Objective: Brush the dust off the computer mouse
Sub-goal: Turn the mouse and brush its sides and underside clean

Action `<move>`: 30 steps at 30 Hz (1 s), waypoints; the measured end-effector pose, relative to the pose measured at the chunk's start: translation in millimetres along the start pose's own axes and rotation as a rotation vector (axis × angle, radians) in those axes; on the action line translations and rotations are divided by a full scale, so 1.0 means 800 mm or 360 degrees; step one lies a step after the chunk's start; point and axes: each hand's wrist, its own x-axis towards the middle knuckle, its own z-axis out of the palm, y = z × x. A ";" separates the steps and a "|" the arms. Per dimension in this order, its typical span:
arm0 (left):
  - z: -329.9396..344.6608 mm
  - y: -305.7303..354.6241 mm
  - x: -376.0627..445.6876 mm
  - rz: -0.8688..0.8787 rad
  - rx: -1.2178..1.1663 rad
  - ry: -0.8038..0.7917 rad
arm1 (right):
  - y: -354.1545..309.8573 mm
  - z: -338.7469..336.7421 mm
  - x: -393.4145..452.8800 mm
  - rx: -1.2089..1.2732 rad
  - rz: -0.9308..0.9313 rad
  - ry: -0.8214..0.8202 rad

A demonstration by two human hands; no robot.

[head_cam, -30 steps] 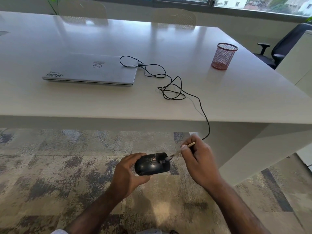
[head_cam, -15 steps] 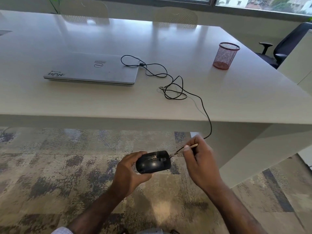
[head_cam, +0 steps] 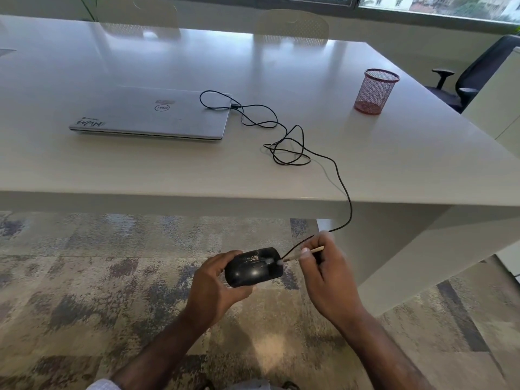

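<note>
The left hand (head_cam: pixel 216 288) grips the black computer mouse (head_cam: pixel 253 267) in mid-air below the table (head_cam: pixel 394 170) edge, as it did a second ago. At the mouse's 3 o'clock end, the right hand (head_cam: pixel 326 274) pinches the thin brush (head_cam: pixel 298 256); its tip now sits on the pale dust patch rather than beside it, so brushing seems underway, not finished.

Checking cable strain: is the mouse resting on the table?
No, the left hand holds the mouse below the table edge, above carpet.

Glossy black plastic mouse (head_cam: pixel 253 268); smooth white table (head_cam: pixel 168 170); red metal-mesh cup (head_cam: pixel 375 91).
</note>
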 end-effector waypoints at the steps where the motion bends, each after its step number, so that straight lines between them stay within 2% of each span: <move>1: 0.001 0.002 -0.001 0.0007 0.0006 0.0007 | -0.001 0.003 -0.002 0.0002 0.0003 -0.0037; 4: 0.001 0.005 -0.001 -0.0005 0.0015 0.0012 | -0.009 0.012 -0.006 0.0115 -0.0019 -0.0093; 8: -0.001 0.002 -0.001 -0.0007 0.0022 0.0012 | -0.011 0.006 -0.007 0.0270 0.0023 -0.0021; 11: -0.001 0.001 -0.002 -0.0026 0.0013 0.0005 | -0.008 -0.002 -0.005 0.0217 -0.0011 0.0040; 16: 0.002 0.007 -0.004 -0.0011 0.0014 0.0014 | -0.007 0.006 -0.013 -0.0022 -0.0037 -0.0043; 19: 0.003 0.007 -0.004 -0.0013 0.0021 0.0006 | -0.014 0.014 -0.017 0.0171 -0.0057 -0.0080; 22: 0.001 0.005 -0.004 -0.0007 0.0029 0.0011 | -0.015 0.010 -0.015 0.0308 -0.0039 0.0026; 26: 0.000 0.004 -0.004 -0.0023 0.0017 0.0027 | -0.006 -0.002 -0.008 0.0191 -0.0025 0.0127; 30: 0.001 0.008 -0.004 0.0005 0.0021 0.0018 | -0.004 0.005 -0.011 0.0067 -0.0011 0.0001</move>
